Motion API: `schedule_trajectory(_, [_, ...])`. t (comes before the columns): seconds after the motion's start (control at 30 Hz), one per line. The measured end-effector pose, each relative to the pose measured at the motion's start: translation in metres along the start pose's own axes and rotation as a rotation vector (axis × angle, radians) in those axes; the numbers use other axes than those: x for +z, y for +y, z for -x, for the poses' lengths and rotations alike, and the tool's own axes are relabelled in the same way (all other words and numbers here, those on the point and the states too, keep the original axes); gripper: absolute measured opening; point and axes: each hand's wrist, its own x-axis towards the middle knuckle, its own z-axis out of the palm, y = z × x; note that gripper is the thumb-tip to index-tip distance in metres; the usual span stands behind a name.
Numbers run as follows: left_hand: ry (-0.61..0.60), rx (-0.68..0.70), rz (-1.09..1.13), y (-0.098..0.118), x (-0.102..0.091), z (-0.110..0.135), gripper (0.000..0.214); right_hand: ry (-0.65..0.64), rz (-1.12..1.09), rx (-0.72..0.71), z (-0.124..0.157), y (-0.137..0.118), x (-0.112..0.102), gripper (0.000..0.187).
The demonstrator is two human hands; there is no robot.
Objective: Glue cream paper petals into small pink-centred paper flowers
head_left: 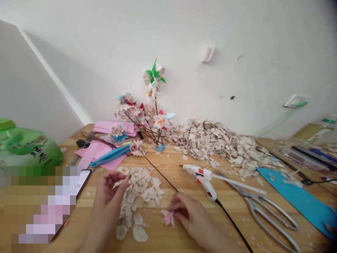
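Observation:
My right hand (193, 219) pinches a small pink flower (168, 218) low over the table's front. A brown stem (160, 174) runs from a pale flower (137, 147) down to the knuckles of this hand; whether it is held too, I cannot tell. My left hand (112, 191) hovers at the left edge of the loose pale petals (151, 193), thumb and fingertips drawn together. Anything between those fingertips is too small to make out. Right of the petals lies a white hot glue gun (201, 175) with a glue stick in its back.
Large scissors (252, 203) and a blue sheet (297, 200) lie right. Behind are a heap of dried petals (210, 140) and upright flower branches (155, 116). Left are pink paper (113, 127), blue tweezers-like strips (110, 155), a phone (84, 179) and a green bottle (28, 144).

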Motion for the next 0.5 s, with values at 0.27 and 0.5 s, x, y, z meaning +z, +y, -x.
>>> schedule_trajectory(0.27, [-0.067, 0.028, -0.105, -0.009, -0.004, -0.001, 0.021, -0.102, 0.033, -0.080, 0.008, 0.003, -0.014, 0.048])
schedule_trajectory(0.5, [-0.048, 0.064, -0.187, -0.008, -0.009, -0.004, 0.025, -0.137, -0.075, -0.042, 0.010, 0.005, -0.019, 0.043])
